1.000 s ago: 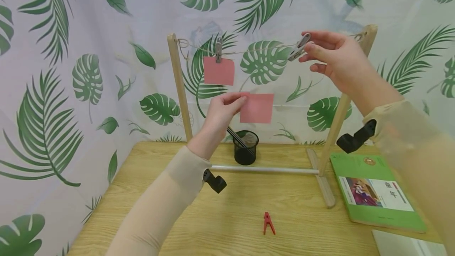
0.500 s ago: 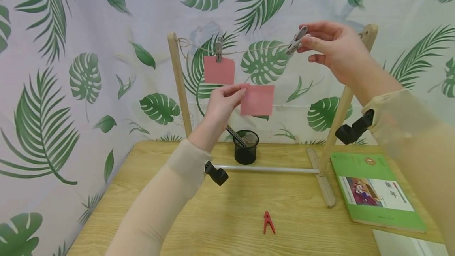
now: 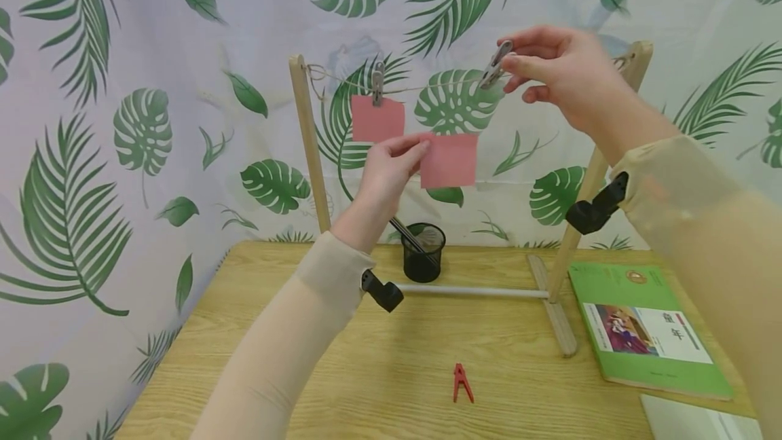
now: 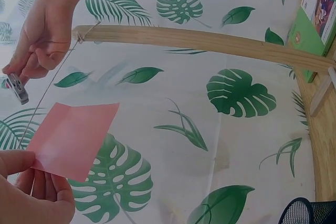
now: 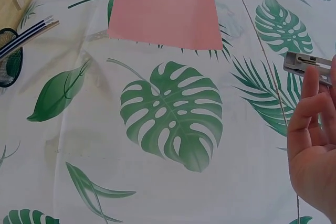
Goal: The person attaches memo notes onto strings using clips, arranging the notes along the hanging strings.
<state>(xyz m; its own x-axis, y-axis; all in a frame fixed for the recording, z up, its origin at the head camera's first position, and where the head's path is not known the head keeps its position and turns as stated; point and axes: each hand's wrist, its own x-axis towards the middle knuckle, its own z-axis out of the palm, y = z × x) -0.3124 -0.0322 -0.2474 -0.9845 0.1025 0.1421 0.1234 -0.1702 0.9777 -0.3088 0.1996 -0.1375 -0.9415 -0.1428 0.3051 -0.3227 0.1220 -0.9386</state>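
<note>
My left hand (image 3: 391, 172) pinches the upper left corner of a pink paper square (image 3: 449, 161) between thumb and fingers. That paper hangs in the air below the string (image 3: 427, 88). Higher and to the right, my right hand (image 3: 565, 73) holds a grey clothespin (image 3: 496, 65) by its handle end, its tip pointing down left close to the string. Left of it, a second pink paper (image 3: 374, 121) hangs from the string under another grey clothespin (image 3: 377, 83). In the right wrist view the held clothespin (image 5: 304, 65) lies beside the string, and whether they touch I cannot tell.
A wooden frame with a right post (image 3: 586, 182) and left post (image 3: 310, 144) carries the string. Behind its lower bar (image 3: 476, 290) stands a black mesh pen cup (image 3: 421, 263). A red clothespin (image 3: 462, 382) lies on the table (image 3: 366, 379); a green book (image 3: 647, 331) lies at right.
The left hand has raised the pink paper and shifted it slightly right. My right hand has moved left and a little up, bringing its clothespin along. The hanging paper stays put.
</note>
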